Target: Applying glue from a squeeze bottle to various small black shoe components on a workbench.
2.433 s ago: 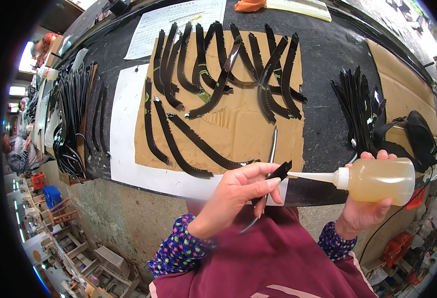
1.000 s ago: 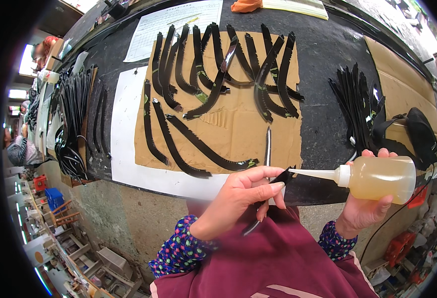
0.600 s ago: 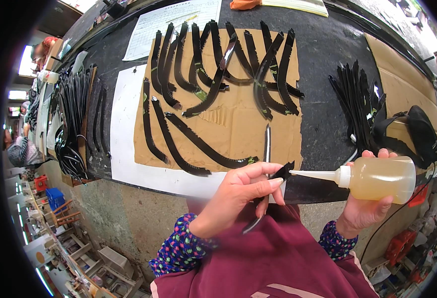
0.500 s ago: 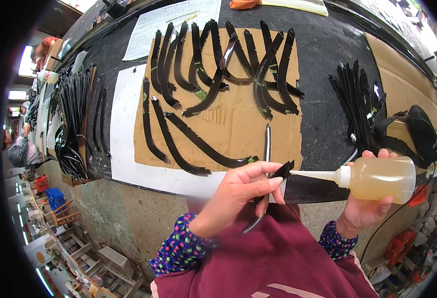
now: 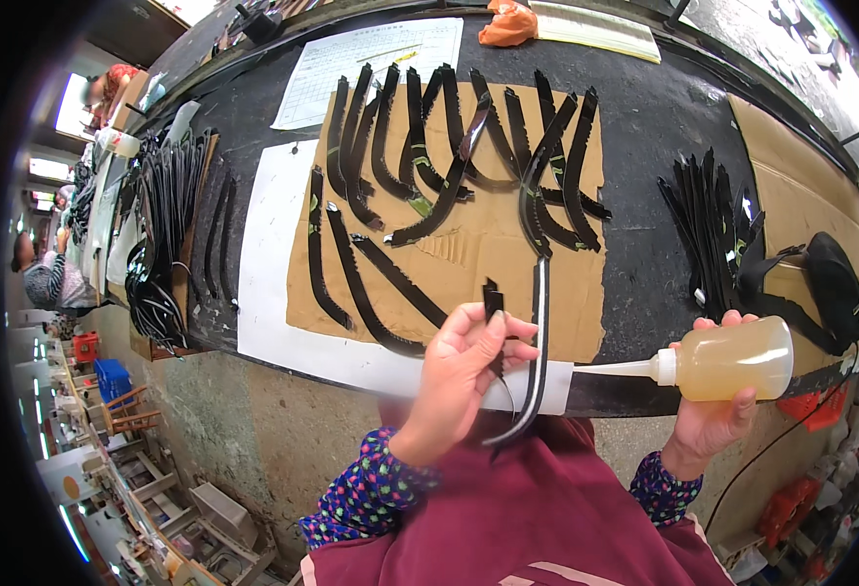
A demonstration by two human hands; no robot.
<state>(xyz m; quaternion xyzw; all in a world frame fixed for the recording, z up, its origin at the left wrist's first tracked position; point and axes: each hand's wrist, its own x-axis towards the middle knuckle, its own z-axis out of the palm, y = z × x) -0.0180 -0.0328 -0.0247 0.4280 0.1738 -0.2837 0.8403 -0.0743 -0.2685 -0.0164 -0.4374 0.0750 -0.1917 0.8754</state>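
My left hand is closed in front of my body, its thumb and fingers pinching a narrow black strip whose jagged end points up. Beside those fingers, a longer black strip with a pale line curves down toward my apron; whether the fingers also grip it I cannot tell. My right hand is wrapped round a clear squeeze bottle of yellowish liquid, tipped sideways. Its thin nozzle points left, apart from the strips. Several curved black strips lie on a cardboard sheet beyond my hands.
White paper lies under the cardboard on the dark table. Bundles of black strips lie at the left and right. A printed sheet and an orange crumpled thing are at the back.
The nozzle has come away from the black strip in my left hand. That strip has turned upright and moved left, and the pale-lined strip shows more fully. The view has shifted slightly.
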